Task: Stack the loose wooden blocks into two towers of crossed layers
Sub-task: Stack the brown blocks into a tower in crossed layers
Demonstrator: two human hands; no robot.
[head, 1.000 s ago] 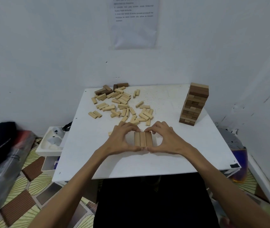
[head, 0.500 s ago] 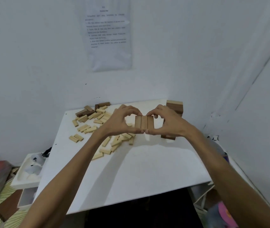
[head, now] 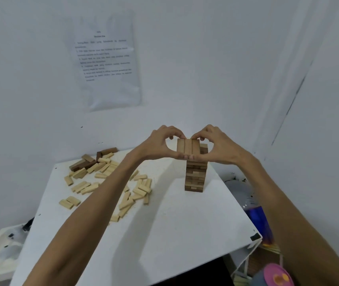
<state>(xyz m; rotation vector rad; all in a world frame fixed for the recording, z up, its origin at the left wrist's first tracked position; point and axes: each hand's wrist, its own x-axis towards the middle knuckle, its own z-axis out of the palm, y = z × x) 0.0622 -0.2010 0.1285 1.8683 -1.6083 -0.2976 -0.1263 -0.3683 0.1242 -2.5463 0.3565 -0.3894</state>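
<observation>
A row of three wooden blocks point(head: 188, 146) is pinched side by side between my left hand point(head: 156, 146) and my right hand point(head: 218, 148), held in the air just above the top of the wooden tower point(head: 195, 176). The tower of crossed layers stands at the right of the white table point(head: 164, 234); its top is partly hidden behind my hands. Several loose pale blocks point(head: 110, 186) lie scattered on the table's left half, with a few dark brown blocks point(head: 90, 162) at the far left corner.
A printed sheet point(head: 106, 62) hangs on the wall behind the table. A white tray point(head: 1, 250) sits low at the left of the table. A blue container point(head: 257, 219) and a pink-lidded object point(head: 275, 275) sit beside the table's right edge.
Both hands have lifted the three-block row off the table and carried it right and up to the tower's top. The camera has tilted upward.
</observation>
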